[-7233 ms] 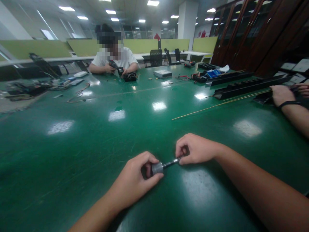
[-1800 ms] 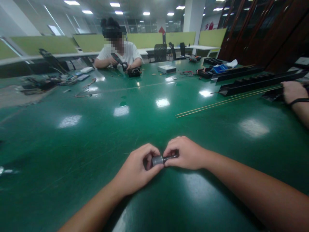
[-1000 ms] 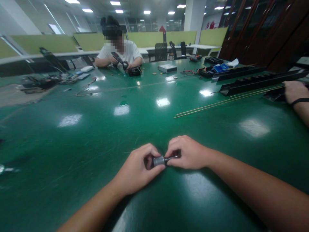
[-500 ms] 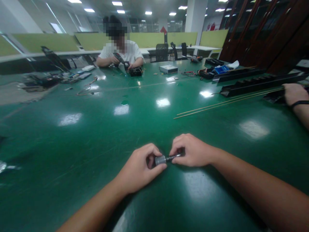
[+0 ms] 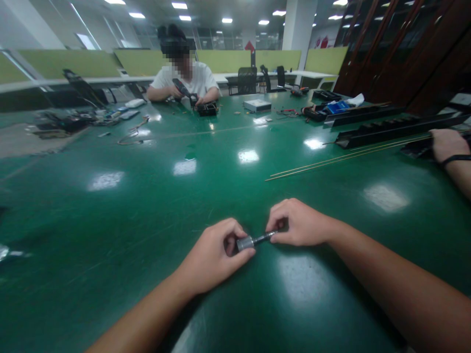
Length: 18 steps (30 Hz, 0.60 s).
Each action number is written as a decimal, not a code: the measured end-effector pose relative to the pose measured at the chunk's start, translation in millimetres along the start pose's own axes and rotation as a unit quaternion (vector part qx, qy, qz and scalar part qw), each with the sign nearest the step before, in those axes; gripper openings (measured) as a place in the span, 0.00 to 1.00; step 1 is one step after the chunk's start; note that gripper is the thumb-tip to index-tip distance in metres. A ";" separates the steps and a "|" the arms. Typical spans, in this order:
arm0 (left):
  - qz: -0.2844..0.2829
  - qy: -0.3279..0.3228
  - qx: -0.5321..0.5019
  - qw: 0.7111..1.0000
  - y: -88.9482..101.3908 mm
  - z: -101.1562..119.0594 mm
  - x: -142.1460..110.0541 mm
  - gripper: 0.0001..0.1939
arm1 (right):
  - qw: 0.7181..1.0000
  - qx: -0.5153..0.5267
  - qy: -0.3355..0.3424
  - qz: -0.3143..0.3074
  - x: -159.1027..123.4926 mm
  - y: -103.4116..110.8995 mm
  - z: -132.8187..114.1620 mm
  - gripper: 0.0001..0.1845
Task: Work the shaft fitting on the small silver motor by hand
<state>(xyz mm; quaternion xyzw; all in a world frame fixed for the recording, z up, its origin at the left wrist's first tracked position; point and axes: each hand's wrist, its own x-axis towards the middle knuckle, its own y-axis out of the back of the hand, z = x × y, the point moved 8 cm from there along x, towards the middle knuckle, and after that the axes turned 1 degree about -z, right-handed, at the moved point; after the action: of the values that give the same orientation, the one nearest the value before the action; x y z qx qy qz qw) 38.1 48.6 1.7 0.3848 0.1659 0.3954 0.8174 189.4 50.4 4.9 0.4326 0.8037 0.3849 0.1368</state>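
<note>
Low over the green table (image 5: 165, 206), my left hand (image 5: 213, 255) grips a short grey metal cylinder (image 5: 245, 243) between thumb and fingers. From the cylinder's right end a thin dark shaft (image 5: 260, 239) sticks out, tilted slightly up to the right, with a shiny part near its far end. My right hand (image 5: 298, 223) pinches that far end between thumb and forefinger. A stretch of shaft shows between the two hands. Part of the cylinder is hidden inside my left hand.
Long thin rods (image 5: 312, 165) lie at the right, leading to a co-worker's hand (image 5: 447, 144). Black channels (image 5: 397, 128) sit behind. Across the table a person (image 5: 184, 78) holds a dark tool. A white box (image 5: 257, 105) and electronic parts (image 5: 73, 122) lie farther back.
My right hand has slid outward along the shaft, away from the cylinder, so more shaft shows than a second ago. My left hand stays on the cylinder, almost still.
</note>
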 end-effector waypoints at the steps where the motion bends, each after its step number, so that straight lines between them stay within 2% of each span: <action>1: -0.001 0.000 0.001 1.000 -0.1 -0.2 -0.3 0.08 | 1.000 0.002 -0.003 -0.002 -0.2 0.4 0.7 0.05; 18: -0.002 0.000 0.003 1.000 0.5 -2.6 -3.5 0.09 | 0.999 0.021 -0.027 -0.022 -1.6 2.7 7.5 0.06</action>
<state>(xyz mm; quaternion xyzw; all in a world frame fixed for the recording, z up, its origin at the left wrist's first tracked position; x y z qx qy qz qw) 34.1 47.5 0.3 0.3872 0.1680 0.3935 0.8167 196.1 53.8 1.7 0.4276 0.8169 0.3535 0.1576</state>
